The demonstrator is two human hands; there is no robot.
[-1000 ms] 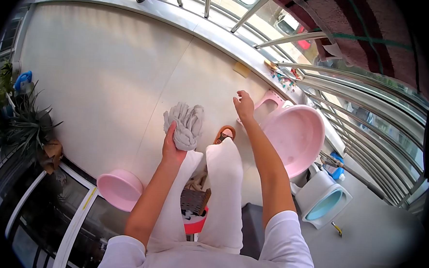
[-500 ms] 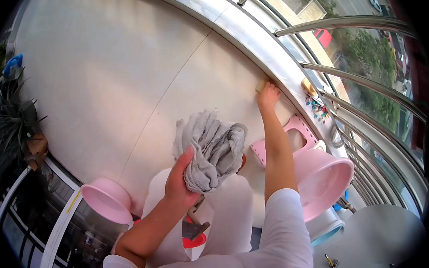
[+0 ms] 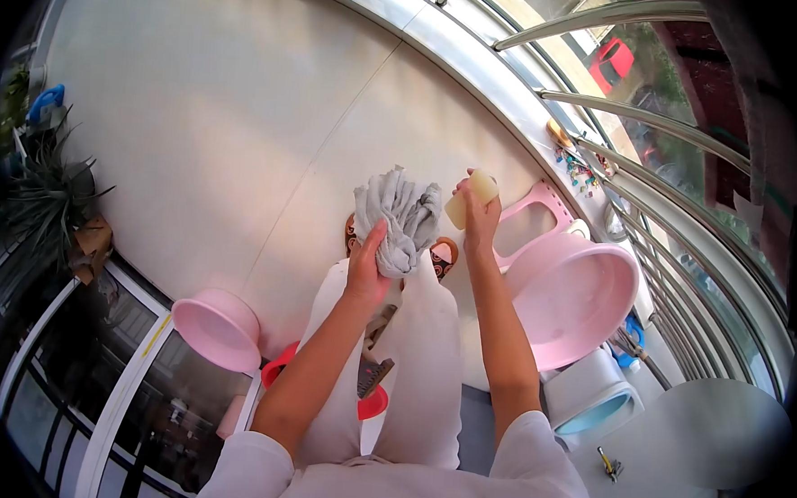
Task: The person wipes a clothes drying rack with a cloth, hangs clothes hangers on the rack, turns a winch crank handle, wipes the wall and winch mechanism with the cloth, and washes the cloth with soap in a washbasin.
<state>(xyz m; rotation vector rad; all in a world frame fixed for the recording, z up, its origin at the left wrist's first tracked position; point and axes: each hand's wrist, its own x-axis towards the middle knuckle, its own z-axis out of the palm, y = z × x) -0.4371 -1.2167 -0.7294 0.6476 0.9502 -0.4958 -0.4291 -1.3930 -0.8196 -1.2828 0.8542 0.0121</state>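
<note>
A crumpled grey cloth [image 3: 398, 222] is bunched up in my left hand [image 3: 368, 270], with the thumb pressed over its near side. My right hand [image 3: 481, 219] grips a pale yellow bar of soap [image 3: 470, 199], raised off the floor to the right of the cloth. A small gap separates the two hands. Below the cloth, my feet in patterned brown slippers [image 3: 444, 256] show in part. Between my legs are a red container [image 3: 373, 403] and a brush-like tool [image 3: 373, 374], both partly hidden.
To the right stand a pink stool [image 3: 545, 203], a large pink basin [image 3: 585, 299] and a white-and-blue bucket [image 3: 595, 413]. Another pink basin [image 3: 218, 330] sits at left, near a spiky plant [image 3: 46, 190]. Metal railings [image 3: 644, 122] run along the right ledge, where small colourful items [image 3: 576, 168] lie.
My right hand has come back from the floor by the ledge toward the cloth, carrying the bar of soap. My left hand still holds the cloth, now farther out over my feet.
</note>
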